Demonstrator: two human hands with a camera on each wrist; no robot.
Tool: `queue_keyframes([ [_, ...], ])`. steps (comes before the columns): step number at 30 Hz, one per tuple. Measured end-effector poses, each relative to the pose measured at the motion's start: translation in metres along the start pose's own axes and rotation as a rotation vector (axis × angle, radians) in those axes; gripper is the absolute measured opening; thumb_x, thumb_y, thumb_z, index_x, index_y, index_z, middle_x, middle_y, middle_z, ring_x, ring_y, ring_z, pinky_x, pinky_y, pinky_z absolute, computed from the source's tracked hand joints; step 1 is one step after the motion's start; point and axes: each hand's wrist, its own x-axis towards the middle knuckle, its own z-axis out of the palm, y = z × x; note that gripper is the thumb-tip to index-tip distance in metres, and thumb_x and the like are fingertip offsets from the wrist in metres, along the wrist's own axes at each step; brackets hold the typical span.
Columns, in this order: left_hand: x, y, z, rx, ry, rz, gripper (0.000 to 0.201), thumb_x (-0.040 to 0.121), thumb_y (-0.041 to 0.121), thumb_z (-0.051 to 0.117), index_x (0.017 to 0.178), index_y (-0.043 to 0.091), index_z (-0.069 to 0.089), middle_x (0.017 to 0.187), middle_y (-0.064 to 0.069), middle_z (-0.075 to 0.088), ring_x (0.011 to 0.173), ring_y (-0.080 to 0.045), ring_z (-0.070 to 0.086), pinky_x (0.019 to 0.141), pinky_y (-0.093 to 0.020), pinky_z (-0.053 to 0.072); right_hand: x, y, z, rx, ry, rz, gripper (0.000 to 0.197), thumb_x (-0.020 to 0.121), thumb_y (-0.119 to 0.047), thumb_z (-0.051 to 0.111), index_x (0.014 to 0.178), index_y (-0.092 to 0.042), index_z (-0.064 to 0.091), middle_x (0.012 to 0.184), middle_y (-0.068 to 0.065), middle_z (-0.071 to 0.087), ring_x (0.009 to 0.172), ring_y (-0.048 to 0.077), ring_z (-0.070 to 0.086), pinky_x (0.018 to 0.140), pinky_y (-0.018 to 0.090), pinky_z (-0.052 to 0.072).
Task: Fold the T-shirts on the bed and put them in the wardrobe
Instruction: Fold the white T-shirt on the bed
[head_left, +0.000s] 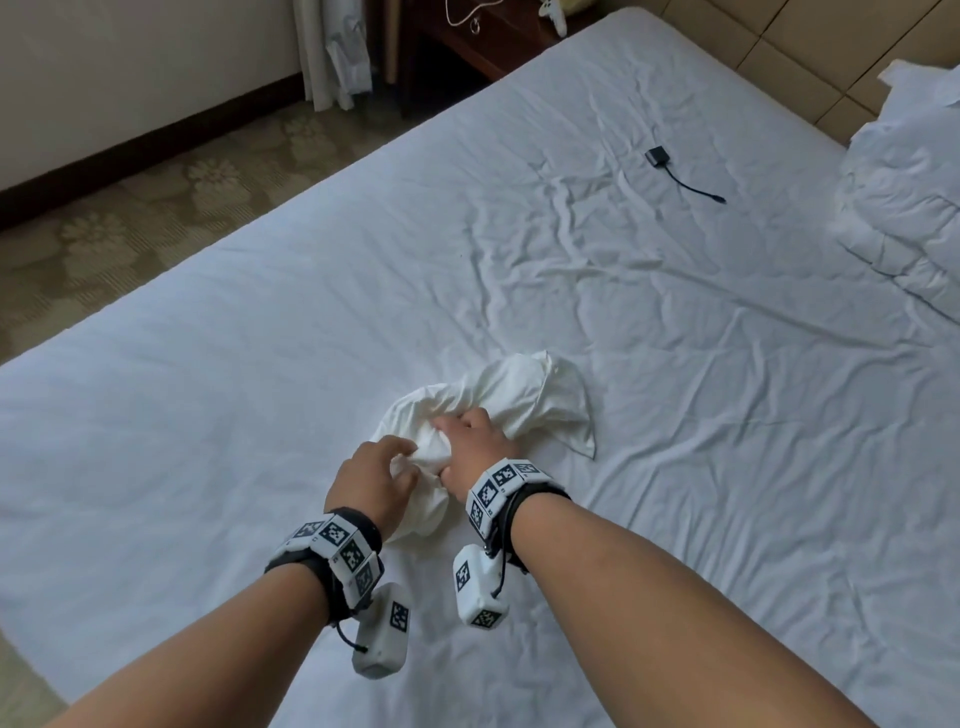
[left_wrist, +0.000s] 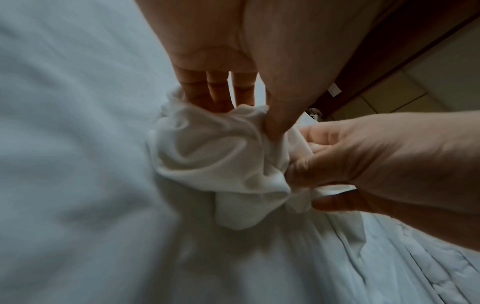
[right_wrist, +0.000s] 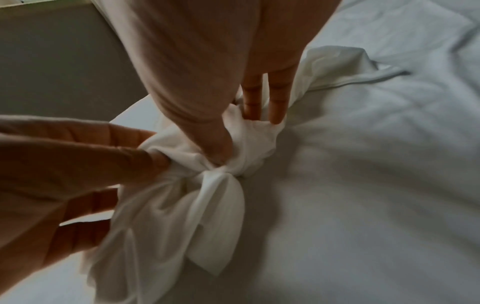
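Both my grips meet at one spot on the bed (head_left: 260, 332), near its front edge, where the crumpled white T-shirt (head_left: 498, 400) lies. My left hand (head_left: 371, 480) pinches a bunch of its cloth; my right hand (head_left: 475, 447) curls tight around the neighbouring bunch.

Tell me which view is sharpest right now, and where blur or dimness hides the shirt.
Head view: sharpest and bright; white shirt stands out faintly against the bed. Left wrist view: dim, bed smeared by blur. Right wrist view: dim, soft, left hand dark.
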Motion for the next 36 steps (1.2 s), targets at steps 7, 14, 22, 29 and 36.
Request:
queue_keyframes([
  [7, -0.018, 0.004, 0.013, -0.057, 0.048, 0.051, 0.015, 0.085, 0.027, 0.069, 0.09, 0.036, 0.059, 0.098, 0.007, 0.063, 0.095, -0.019, 0.059, 0.085, -0.035, 0.049, -0.02, 0.017, 0.015, 0.025, 0.122, 0.064, 0.021, 0.094, -0.034, 0.059, 0.115, -0.029, 0.06, 0.12, 0.002, 0.061, 0.11, 0.029, 0.063, 0.09, 0.036, 0.048],
  [14, -0.065, 0.031, 0.044, 0.1, -0.04, 0.16, 0.019, 0.08, 0.025, 0.065, 0.072, 0.026, 0.048, 0.069, 0.007, 0.059, 0.065, -0.014, 0.057, 0.059, -0.03, 0.046, -0.073, 0.065, 0.039, 0.025, 0.072, 0.174, 0.017, 0.094, -0.026, 0.06, 0.11, -0.027, 0.066, 0.112, 0.003, 0.071, 0.106, 0.03, 0.067, 0.08, 0.033, 0.046],
  [22, -0.121, 0.062, 0.096, 0.071, -0.22, 0.315, 0.014, 0.09, 0.035, 0.064, 0.098, 0.032, 0.053, 0.061, 0.007, 0.059, 0.053, -0.005, 0.052, 0.056, -0.028, 0.044, -0.142, 0.129, 0.055, 0.177, 0.179, 0.243, 0.019, 0.088, -0.022, 0.054, 0.105, -0.03, 0.054, 0.11, -0.001, 0.068, 0.099, 0.03, 0.065, 0.082, 0.031, 0.048],
  [29, -0.147, 0.071, 0.126, 0.256, -0.221, 0.437, 0.016, 0.089, 0.037, 0.053, 0.104, 0.034, 0.059, 0.072, 0.01, 0.06, 0.067, -0.012, 0.059, 0.067, -0.033, 0.053, -0.173, 0.162, 0.073, 0.171, 0.216, 0.2, 0.033, 0.093, -0.019, 0.044, 0.116, -0.036, 0.062, 0.112, -0.002, 0.061, 0.104, 0.027, 0.063, 0.082, 0.031, 0.043],
  [36, -0.16, 0.074, 0.148, 0.238, 0.031, 0.452, 0.04, 0.086, 0.064, 0.049, 0.069, 0.028, 0.056, 0.087, 0.009, 0.046, 0.081, -0.012, 0.05, 0.071, -0.029, 0.045, -0.191, 0.178, 0.099, 0.21, 0.295, 0.202, 0.02, 0.099, -0.032, 0.043, 0.102, -0.025, 0.061, 0.102, 0.002, 0.059, 0.096, 0.03, 0.062, 0.074, 0.033, 0.043],
])
